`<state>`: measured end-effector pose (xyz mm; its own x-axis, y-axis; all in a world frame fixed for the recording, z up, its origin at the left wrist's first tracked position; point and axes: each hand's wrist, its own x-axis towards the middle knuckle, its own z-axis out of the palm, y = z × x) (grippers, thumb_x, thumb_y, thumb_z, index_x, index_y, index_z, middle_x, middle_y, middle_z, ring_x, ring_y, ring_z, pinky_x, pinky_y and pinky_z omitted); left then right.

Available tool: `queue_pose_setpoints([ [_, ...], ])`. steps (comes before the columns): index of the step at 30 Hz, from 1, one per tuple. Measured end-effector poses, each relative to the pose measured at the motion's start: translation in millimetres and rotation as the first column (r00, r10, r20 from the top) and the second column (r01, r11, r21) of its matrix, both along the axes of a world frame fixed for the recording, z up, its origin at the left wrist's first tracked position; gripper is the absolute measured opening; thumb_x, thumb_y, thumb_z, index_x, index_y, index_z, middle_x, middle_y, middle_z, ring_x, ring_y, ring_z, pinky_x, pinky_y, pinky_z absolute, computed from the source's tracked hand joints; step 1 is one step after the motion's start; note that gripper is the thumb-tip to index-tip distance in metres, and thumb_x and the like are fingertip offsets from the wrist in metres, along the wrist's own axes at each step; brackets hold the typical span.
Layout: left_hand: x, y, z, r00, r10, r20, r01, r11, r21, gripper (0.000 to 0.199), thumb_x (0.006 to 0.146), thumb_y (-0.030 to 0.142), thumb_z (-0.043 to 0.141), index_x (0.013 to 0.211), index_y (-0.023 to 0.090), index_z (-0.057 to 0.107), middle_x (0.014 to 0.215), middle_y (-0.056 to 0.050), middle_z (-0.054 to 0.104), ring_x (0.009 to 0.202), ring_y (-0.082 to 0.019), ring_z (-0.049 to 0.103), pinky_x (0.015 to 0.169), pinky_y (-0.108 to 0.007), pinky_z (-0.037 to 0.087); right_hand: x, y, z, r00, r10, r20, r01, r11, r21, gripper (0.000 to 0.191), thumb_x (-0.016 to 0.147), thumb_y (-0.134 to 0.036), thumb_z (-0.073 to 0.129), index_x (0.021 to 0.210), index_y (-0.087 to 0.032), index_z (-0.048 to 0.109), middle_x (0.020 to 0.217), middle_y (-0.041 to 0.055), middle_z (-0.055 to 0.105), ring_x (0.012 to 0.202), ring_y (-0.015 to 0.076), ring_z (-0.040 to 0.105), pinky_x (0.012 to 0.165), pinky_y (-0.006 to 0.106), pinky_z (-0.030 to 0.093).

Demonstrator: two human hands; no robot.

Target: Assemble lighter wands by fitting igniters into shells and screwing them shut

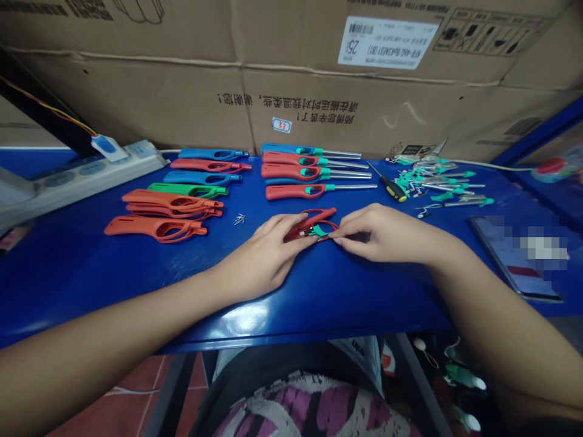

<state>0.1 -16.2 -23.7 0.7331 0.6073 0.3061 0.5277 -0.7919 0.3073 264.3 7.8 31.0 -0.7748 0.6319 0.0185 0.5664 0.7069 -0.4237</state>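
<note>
My left hand is closed around a red lighter casing, which lies opened just above the blue table. Inside it sit a green trigger piece and a small white part; the handle end is hidden under my fingers. My right hand pinches at the casing's front end, thumb and forefinger together. What is between those fingertips is too small to make out. Beyond my hands lie several assembled lighters in red and blue with metal tubes.
Empty lighter casings lie left, near small screws and a power strip. To the right are a screwdriver, a pile of green-and-metal lighter inserts and a phone. A cardboard box stands behind.
</note>
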Motion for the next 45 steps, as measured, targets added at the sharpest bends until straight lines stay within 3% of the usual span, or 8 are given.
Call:
queue_pose_setpoints([
  [5, -4, 2, 5.4, 0.998, -0.007, 0.068, 0.009, 1.000, -0.024, 0.040, 0.101, 0.019, 0.049, 0.138, 0.022, 0.061, 0.154, -0.017, 0.044, 0.143, -0.033, 0.044, 0.117, -0.055, 0.041, 6, 6, -1.9, 0.995, 0.029, -0.099, -0.018, 0.994, 0.107, 0.023, 0.093, -0.019, 0.056, 0.106, -0.019, 0.076, 0.098, 0.0059, 0.076, 0.082, 0.0178, 0.069, 0.074, 0.029, 0.050],
  [10, -10, 7, 18.5, 0.984, 0.152, 0.093, -0.147, 0.987, -0.064, 0.034, 0.102, 0.031, 0.051, 0.131, 0.019, 0.063, 0.139, -0.014, 0.057, 0.131, -0.030, 0.054, 0.111, -0.049, 0.046, 10, 16, -12.3, 0.978, -0.132, -0.161, 0.178, 0.932, 0.315, 0.014, 0.091, -0.021, 0.058, 0.096, -0.019, 0.071, 0.089, 0.0042, 0.071, 0.076, 0.0170, 0.064, 0.068, 0.029, 0.047],
  [13, -13, 11, 20.9, 0.970, 0.237, 0.051, -0.234, 0.971, -0.059, 0.034, 0.101, 0.034, 0.051, 0.126, 0.015, 0.064, 0.123, -0.013, 0.066, 0.118, -0.030, 0.059, 0.104, -0.049, 0.050, 9, 22, -21.4, 0.958, -0.238, -0.159, 0.282, 0.885, 0.371, 0.014, 0.091, -0.021, 0.056, 0.097, -0.021, 0.069, 0.100, 0.0059, 0.070, 0.088, 0.0205, 0.066, 0.073, 0.032, 0.049],
  [17, -14, 12, 18.6, 0.965, 0.263, -0.009, -0.263, 0.963, -0.066, 0.033, 0.101, 0.030, 0.049, 0.126, 0.014, 0.064, 0.121, -0.013, 0.068, 0.112, -0.030, 0.061, 0.101, -0.049, 0.050, 6, 29, -35.2, 0.948, -0.254, -0.193, 0.302, 0.909, 0.287, 0.018, 0.091, -0.025, 0.058, 0.105, -0.020, 0.069, 0.110, 0.0113, 0.067, 0.105, 0.0270, 0.063, 0.091, 0.041, 0.051],
  [21, -14, 12, 15.9, 0.968, 0.248, -0.024, -0.249, 0.967, -0.058, 0.033, 0.102, 0.028, 0.048, 0.128, 0.015, 0.063, 0.122, -0.012, 0.067, 0.109, -0.029, 0.060, 0.100, -0.048, 0.050, 5, 35, -45.6, 0.901, -0.344, -0.264, 0.365, 0.930, 0.034, 0.014, 0.086, -0.029, 0.065, 0.093, -0.019, 0.072, 0.098, 0.0093, 0.068, 0.089, 0.0234, 0.064, 0.083, 0.041, 0.053],
  [27, -15, 15, 11.4, 0.975, 0.220, -0.019, -0.220, 0.974, -0.047, 0.033, 0.104, 0.027, 0.046, 0.129, 0.013, 0.062, 0.119, -0.013, 0.066, 0.108, -0.028, 0.060, 0.098, -0.046, 0.051, 5, 37, -42.9, 0.837, -0.464, -0.289, 0.405, 0.881, -0.243, 0.018, 0.081, -0.035, 0.069, 0.087, -0.019, 0.071, 0.088, 0.0063, 0.071, 0.080, 0.0203, 0.064, 0.076, 0.037, 0.052],
  [39, -17, 21, 5.7, 0.974, 0.225, -0.002, -0.224, 0.971, -0.088, 0.034, 0.103, 0.030, 0.049, 0.125, 0.011, 0.066, 0.112, -0.014, 0.062, 0.105, -0.028, 0.061, 0.097, -0.044, 0.052, 3, 31, -37.0, 0.906, -0.363, -0.219, 0.355, 0.932, -0.075, 0.024, 0.085, -0.042, 0.070, 0.092, -0.018, 0.073, 0.091, 0.0071, 0.073, 0.084, 0.0214, 0.065, 0.079, 0.036, 0.049],
  [45, -15, 20, 11.6, 0.970, 0.240, 0.037, -0.235, 0.966, -0.105, 0.039, 0.103, 0.037, 0.048, 0.124, 0.011, 0.068, 0.112, -0.013, 0.064, 0.104, -0.027, 0.063, 0.098, -0.043, 0.052, 1, 30, -32.9, 0.896, -0.350, -0.273, 0.319, 0.936, -0.150, 0.025, 0.088, -0.043, 0.067, 0.083, -0.019, 0.070, 0.083, 0.0047, 0.072, 0.078, 0.0191, 0.064, 0.075, 0.033, 0.048],
])
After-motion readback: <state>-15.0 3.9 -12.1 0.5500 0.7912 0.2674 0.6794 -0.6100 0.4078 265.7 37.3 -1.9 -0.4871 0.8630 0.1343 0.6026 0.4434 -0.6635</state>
